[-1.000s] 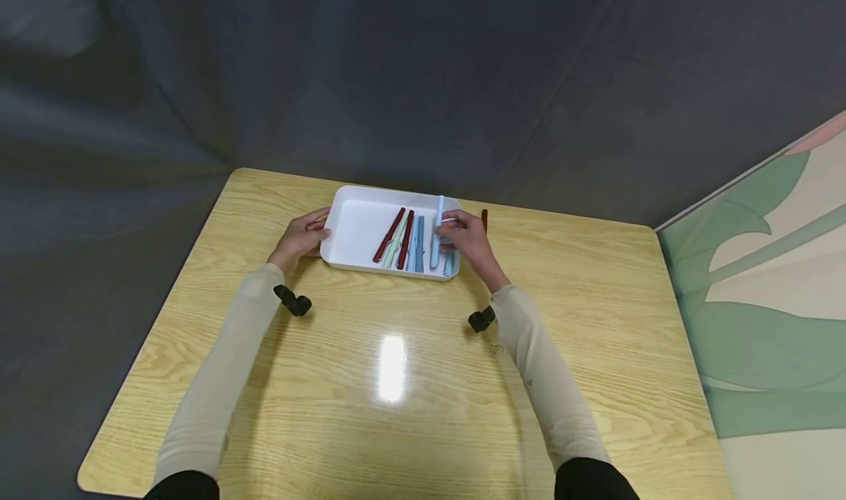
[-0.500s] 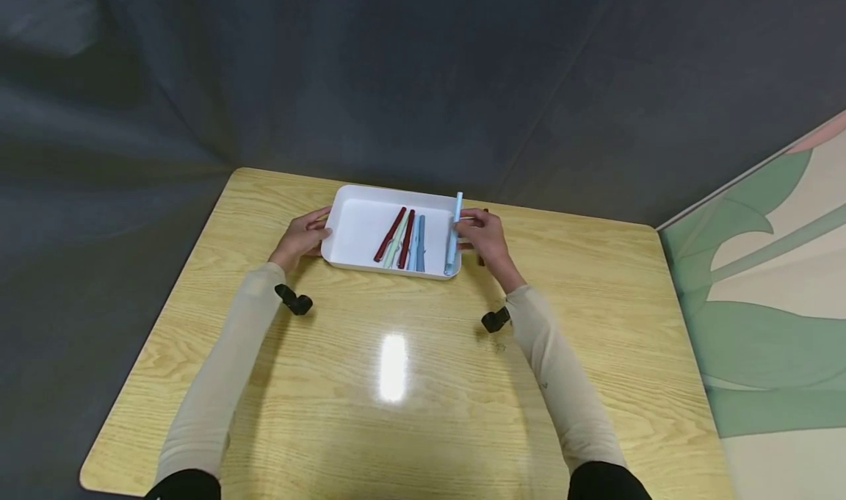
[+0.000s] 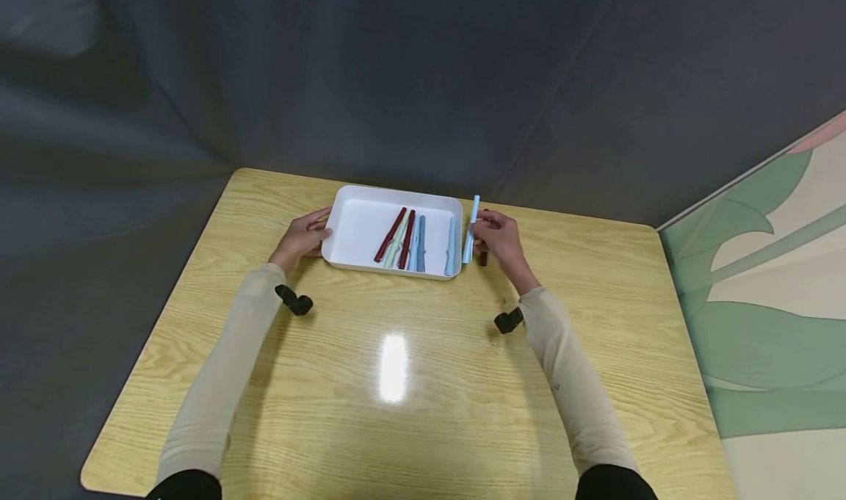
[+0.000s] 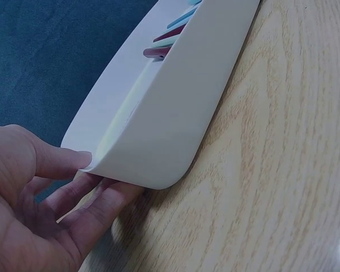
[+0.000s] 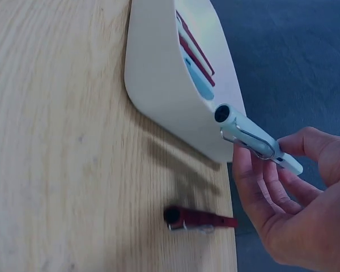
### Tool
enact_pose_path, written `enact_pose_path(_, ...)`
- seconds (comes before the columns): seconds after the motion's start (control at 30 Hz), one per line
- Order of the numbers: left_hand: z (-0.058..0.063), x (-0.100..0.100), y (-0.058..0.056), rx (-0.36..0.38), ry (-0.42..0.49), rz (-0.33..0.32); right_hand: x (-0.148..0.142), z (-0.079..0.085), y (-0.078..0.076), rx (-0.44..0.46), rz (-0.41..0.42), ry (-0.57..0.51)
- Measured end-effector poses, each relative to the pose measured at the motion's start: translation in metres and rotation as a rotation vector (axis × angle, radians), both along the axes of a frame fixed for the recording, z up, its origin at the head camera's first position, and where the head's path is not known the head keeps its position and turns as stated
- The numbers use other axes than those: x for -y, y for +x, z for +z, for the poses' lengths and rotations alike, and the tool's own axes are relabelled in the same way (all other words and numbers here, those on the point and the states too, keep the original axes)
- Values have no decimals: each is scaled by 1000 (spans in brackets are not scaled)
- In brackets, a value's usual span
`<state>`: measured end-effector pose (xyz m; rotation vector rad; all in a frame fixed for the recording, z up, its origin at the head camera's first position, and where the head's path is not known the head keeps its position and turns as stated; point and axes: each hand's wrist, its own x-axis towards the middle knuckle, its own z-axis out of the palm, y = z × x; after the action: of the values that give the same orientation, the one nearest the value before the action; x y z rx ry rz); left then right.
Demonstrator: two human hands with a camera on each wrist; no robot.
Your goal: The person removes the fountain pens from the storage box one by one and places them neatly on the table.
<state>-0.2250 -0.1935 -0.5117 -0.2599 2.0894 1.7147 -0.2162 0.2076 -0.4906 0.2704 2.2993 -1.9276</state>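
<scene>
A white tray [image 3: 359, 221] lies near the far edge of the table. My left hand [image 3: 296, 240] pinches its left rim, thumb [image 4: 68, 161] inside and fingers against the outer wall. Just off the tray's right end, my right hand [image 3: 501, 237] holds a light blue pen [image 5: 252, 135] with a metal clip, raised above the table and tilted. A dark red pen [image 5: 201, 219] lies on the table below that hand. In the tray are dark red pens [image 3: 391, 234], a pale green pen [image 3: 394, 244], blue pens [image 3: 421, 243] and, apart at the right, a light blue pen [image 3: 451, 247].
The wooden table [image 3: 449, 426] extends toward me, with a bright glare spot in its middle. A dark cloth [image 3: 396, 81] hangs behind the far edge. At the right stands a patterned green and cream panel [image 3: 780, 302].
My right hand has moved right with the light blue pen, from above the tray to beyond its right end. My left hand and the tray have stayed in place.
</scene>
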Motion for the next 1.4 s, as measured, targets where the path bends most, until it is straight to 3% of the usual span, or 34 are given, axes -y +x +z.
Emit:
enact_pose_path(0.53,-2,-1,-1,-6,-20,7,-32,-8,-3,-21,-121,65)
enact_pose_path(1.0,-3,1,-1,6,-35,5,-48,-14,-4,12,-138,150)
enact_pose_path(1.4,-1,1,0,-3,-27,11,-50,-22,-13,31,-111,250)
